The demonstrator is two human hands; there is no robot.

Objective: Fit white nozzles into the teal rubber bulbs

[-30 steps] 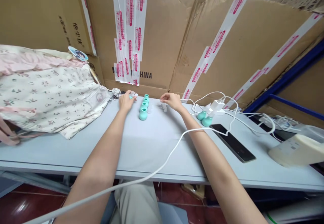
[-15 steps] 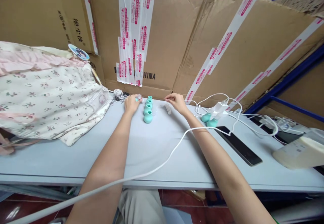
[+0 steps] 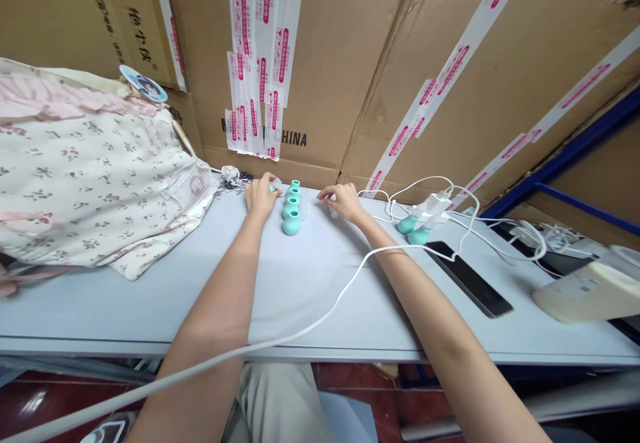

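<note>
Several hollow teal bulb-shaped pieces (image 3: 291, 223) stand in a row on the grey table, their round openings upward. Just left of that row, my left hand (image 3: 260, 197) is closed around a small teal piece (image 3: 273, 189) with a translucent part, mostly covered by the fingers. On the other side, my right hand (image 3: 344, 201) has its fingers pinched together low over the table; whether anything is between the tips is too small to tell. Small translucent pieces (image 3: 334, 213) lie under this hand, partly hidden by it. Faint clear pieces sit beside the row.
A white cable (image 3: 345, 294) crosses in front of both forearms. Right of me are two teal-and-white pieces (image 3: 419, 235) with cables, a black phone (image 3: 470, 279) and a cream container (image 3: 590, 293). A floral cloth bag (image 3: 100, 176) lies left; cardboard (image 3: 320, 63) walls the back.
My right hand has shifted slightly left and lower over the translucent pieces, covering more of them. My left hand stays beside the row, still closed on the teal piece. The view has tilted slightly.
</note>
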